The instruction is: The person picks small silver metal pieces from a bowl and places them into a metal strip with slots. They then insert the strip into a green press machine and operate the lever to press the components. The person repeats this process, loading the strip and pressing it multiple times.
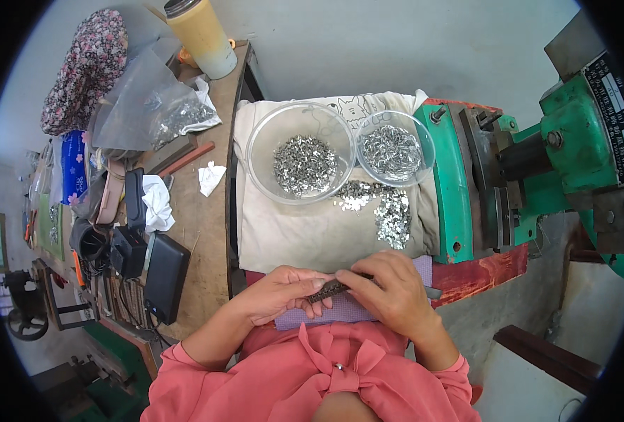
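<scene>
A dark strip is held above the lap by both hands, which are close together: its left part is pinched between the thumb and fingers of the left hand, and its top is pressed by the fingers of the right hand. It cannot be told whether the grey bar end, seen to the right, belongs to it. If the pinch is loosened on one side, the strip could be tilted and dropped onto the purple cloth; fingertips could also be scratched, should its edges be sharp.

Farther out, loose metal pieces are spread on the pale cloth. By a sleeve or a pull on this cloth, they could be scattered to the floor. Behind them, the large clear bowl and the small clear bowl are placed side by side; if one is bumped, their contents could be spilled and mixed. To the right, the green machine could be struck by a careless elbow.
</scene>
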Motion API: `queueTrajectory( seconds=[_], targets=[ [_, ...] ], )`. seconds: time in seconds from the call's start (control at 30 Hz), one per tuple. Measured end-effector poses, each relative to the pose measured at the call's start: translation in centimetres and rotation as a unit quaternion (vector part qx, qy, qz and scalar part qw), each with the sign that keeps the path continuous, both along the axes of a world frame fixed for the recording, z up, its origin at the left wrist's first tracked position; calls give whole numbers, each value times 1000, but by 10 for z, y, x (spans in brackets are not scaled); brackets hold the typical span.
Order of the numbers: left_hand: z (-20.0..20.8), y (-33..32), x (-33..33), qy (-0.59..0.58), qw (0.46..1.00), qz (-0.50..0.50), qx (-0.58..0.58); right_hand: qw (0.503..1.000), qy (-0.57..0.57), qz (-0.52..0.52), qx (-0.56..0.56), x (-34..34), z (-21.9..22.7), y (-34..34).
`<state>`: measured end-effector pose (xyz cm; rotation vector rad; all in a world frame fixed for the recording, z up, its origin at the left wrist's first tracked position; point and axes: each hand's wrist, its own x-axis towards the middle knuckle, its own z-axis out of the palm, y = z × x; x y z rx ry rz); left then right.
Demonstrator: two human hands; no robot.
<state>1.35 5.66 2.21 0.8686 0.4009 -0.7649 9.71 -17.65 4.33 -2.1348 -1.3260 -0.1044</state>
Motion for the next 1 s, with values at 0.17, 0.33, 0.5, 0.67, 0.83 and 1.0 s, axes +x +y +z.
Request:
queueTrajectory(
  seconds=[0.17, 0.33, 0.5, 0.67, 0.83, 1.0],
  targets=[
    [33, 16, 13, -39, 996, 84, 20, 990, -25, -101, 95, 2, 15, -8],
    [59, 29, 47, -175, 951, 184, 174, 987, -26, -129, 87, -5, -2, -32],
    [49, 42, 96, -405, 691, 134, 583, 986, 8, -164, 5, -26, -23, -52],
    [49, 36, 109, -393, 580, 105, 705, 966, 34, -255, -19, -41, -43, -56],
    [44, 41, 81, -359, 785, 156, 480, 961, 12, -276, -5, -37, -48, -58],
    [33, 12, 33, -151, 967, 32, 200, 953, 5, -304, 8, -30, -49, -70]
  ],
)
